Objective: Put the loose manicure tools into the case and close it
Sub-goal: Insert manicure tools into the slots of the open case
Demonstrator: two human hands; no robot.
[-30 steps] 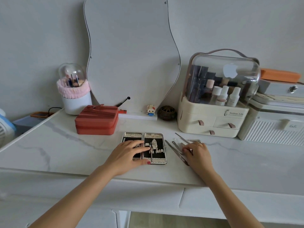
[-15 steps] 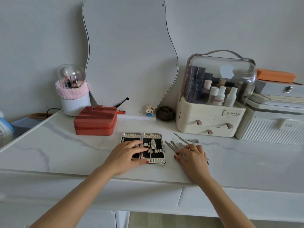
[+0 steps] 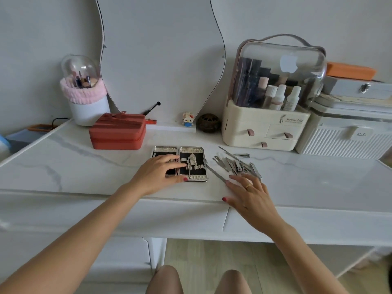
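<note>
The silver manicure case [image 3: 191, 150] lies open and flat on the marble table, its black lining holding a few tools in the right half. My left hand [image 3: 158, 174] rests flat on the case's left half, fingers straight, reaching over the hinge. A pile of loose metal manicure tools [image 3: 237, 164] lies just right of the case, with a long file [image 3: 216, 174] pointing toward the front edge. My right hand [image 3: 248, 193] lies flat on the table in front of the pile, fingers spread, fingertips at the pile's near edge, holding nothing.
A red zip case [image 3: 117, 131] sits behind the manicure case on the left. A cream cosmetics organiser [image 3: 265, 128] with a clear lid stands at the back right, next to a white ribbed box [image 3: 343, 143]. A wavy mirror [image 3: 161, 60], small figure and brush holder [image 3: 84, 96] line the wall.
My right hand has slid back toward the table's front edge, uncovering the pile of loose tools. My left hand stays on the case. The camera has tilted downward.
</note>
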